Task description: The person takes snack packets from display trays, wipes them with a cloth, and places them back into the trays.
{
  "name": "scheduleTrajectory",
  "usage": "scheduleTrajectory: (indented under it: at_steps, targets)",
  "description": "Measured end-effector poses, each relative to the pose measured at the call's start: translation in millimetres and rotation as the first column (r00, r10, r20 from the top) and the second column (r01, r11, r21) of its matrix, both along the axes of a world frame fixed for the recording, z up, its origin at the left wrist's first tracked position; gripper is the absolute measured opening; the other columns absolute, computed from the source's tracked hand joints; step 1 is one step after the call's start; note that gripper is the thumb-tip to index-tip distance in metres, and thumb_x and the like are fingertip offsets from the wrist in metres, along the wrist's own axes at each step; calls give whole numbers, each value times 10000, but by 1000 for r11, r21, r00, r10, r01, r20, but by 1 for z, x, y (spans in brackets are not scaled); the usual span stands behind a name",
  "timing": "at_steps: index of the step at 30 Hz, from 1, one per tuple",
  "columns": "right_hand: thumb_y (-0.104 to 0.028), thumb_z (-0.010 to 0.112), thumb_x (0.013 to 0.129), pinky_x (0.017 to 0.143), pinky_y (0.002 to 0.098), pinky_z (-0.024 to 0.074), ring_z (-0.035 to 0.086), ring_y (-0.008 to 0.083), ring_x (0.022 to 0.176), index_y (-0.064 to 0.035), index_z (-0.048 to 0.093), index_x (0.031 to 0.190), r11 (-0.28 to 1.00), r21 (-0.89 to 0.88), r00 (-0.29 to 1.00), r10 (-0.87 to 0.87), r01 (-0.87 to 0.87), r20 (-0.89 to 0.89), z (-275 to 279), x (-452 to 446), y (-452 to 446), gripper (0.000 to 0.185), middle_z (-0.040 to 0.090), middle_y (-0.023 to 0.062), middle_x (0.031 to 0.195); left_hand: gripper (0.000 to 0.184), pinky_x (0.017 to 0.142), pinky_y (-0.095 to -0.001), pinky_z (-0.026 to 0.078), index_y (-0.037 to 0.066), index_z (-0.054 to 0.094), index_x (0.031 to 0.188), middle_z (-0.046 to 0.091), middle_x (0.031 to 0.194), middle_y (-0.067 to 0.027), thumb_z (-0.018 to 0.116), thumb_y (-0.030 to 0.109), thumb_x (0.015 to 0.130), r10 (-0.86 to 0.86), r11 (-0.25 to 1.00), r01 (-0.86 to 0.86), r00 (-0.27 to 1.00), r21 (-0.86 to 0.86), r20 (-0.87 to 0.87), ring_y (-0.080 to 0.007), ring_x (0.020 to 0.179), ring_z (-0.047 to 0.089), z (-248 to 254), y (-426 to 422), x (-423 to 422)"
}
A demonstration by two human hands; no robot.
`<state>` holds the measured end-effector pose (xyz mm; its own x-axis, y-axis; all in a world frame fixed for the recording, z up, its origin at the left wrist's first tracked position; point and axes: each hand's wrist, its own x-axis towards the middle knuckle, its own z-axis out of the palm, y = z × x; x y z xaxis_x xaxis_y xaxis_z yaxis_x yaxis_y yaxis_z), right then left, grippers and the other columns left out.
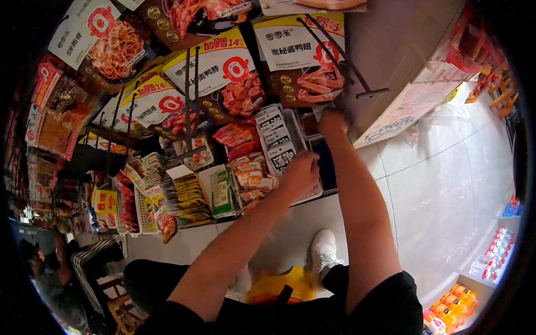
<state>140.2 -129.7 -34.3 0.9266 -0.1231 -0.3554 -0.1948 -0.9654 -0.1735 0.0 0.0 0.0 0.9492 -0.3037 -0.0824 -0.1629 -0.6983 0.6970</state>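
White, black-printed packets beside left hand, right hand beyond (both grips unclear)

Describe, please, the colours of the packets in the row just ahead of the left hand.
The packets are white with black panels, best seen in the head view.

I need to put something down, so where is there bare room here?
Widest: pale tiled floor between the right forearm and the orange plastic bottles at lower right. Smaller: floor between the white lace-up shoe and the display's dark front edge. Crowded: around the left hand, packed with black-and-white rectangular packets, red plastic packets and orange-and-white pouches.
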Motion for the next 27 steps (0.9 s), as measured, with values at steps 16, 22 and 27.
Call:
scheduleTrajectory:
  at_steps: [16,22,27]
  targets:
    - [-316,541,873,902,584,405,345,376,1242,-165,383,1331,995,29,992,-95,93,83,-15,11,8,508,336,159,1363,284,763,-461,452,-8,600,1003,616,916,-255,457,187,854,272,892,-334,935,-305,-230,-415,886,580,-67,-21,111]
    - [-271,465,915,1000,554,335,304,379,1300,-168,376,1367,998,-43,998,-53,53,21,0,4,12,472,299,140,1439,270,730,-454,450,-8,591,975,622,839,-210,455,202,872,285,917,-329,936,-224,-208,-387,818,592,-45,-19,103]
    - [-244,511,886,928,493,432,479,334,1187,-107,536,1224,992,120,1000,-27,27,1,10,2,4,365,485,167,1289,242,657,-411,453,-8,580,934,604,746,-155,505,211,866,292,883,-373,912,-286,-289,-302,697,586,-38,-11,93]
